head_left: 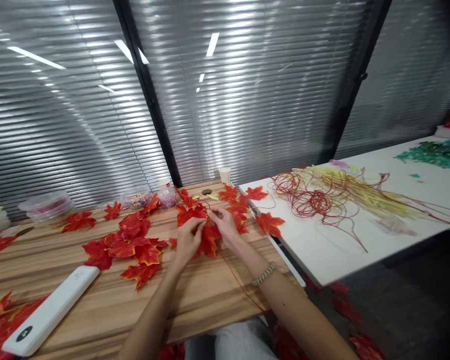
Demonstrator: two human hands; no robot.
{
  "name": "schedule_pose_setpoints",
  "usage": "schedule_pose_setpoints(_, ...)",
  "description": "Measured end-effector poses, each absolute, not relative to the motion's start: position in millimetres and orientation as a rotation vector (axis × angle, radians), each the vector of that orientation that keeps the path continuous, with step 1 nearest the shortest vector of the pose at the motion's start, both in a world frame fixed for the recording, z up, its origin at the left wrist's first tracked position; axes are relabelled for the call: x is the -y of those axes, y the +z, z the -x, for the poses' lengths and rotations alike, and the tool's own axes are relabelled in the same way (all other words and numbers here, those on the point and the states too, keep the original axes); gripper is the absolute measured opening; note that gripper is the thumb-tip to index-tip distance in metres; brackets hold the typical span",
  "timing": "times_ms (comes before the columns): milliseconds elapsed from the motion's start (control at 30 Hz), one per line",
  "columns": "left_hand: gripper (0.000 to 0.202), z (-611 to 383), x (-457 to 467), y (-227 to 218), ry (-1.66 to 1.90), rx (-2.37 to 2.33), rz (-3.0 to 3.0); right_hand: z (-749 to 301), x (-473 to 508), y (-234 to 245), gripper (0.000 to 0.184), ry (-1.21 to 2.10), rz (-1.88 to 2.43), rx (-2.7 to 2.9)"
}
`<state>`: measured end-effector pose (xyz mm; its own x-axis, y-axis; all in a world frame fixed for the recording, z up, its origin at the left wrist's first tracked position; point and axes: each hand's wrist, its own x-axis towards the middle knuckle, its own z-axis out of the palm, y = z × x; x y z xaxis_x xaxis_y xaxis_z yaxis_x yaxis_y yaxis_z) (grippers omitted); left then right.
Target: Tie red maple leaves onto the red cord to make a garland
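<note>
Wooden desk (108,300) filling the lower left, white table (333,245) butted against it at three o'clock. Scattered across the wood at nine to ten o'clock, loose red leaves (129,242), spread flat and apart, probably so each can be picked singly. On the white table at two o'clock, a tangle of red and yellow wire (307,200), laid out long, well clear of the leaves. Flat at seven o'clock near the desk edge, a white power bank (48,312), out of the working patch. Along the far edge at eleven o'clock, clear tubs (47,205) and a bead box (137,199), pushed back against the blinds; a paper cup (224,175) at twelve.

Dead centre now: both hands close together over one bunch of leaves (206,235), held just above the wood. Left hand (185,242) curled, fingers pinching the leaves from the nine o'clock side. Right hand (227,227), bead bracelet (264,273) on the wrist, fingertips nipping the stem end at twelve. Thin red wire (240,282) trailing from the bunch toward five o'clock, off the desk edge, seemingly kept slack for handling.
</note>
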<state>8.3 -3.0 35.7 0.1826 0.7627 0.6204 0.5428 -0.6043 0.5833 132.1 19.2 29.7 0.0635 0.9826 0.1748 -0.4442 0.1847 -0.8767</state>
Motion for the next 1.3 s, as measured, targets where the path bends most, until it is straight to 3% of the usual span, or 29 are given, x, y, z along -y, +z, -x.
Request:
schedule_pose_setpoints(200,0.034,-10,1,46,1.34,-1.153,-1.553,-133,-14,34,0.028,1.313,0.746,0.909)
schedule_pose_setpoints(533,0.028,-4,-2,41,1.212,-0.986,-1.533,-132,-12,31,0.024,1.297,0.737,0.989)
schedule_pose_setpoints(833,0.034,20,-22,35,1.67,-1.205,-1.155,-137,-1,36,0.033,1.297,0.746,1.651)
schedule_pose_setpoints(1067,0.04,55,-37,26,1.963,-1.259,-0.891,-143,9,40,0.033,1.932,0.649,2.082)
schedule_pose_setpoints(1200,0.04,61,-42,22,2.022,-1.273,-0.824,-135,5,27,0.039,1.762,0.744,1.899)
schedule_pose_setpoints(1300,0.041,60,-44,18,2.057,-1.306,-0.82,-134,5,25,0.033,1.772,0.742,1.964)
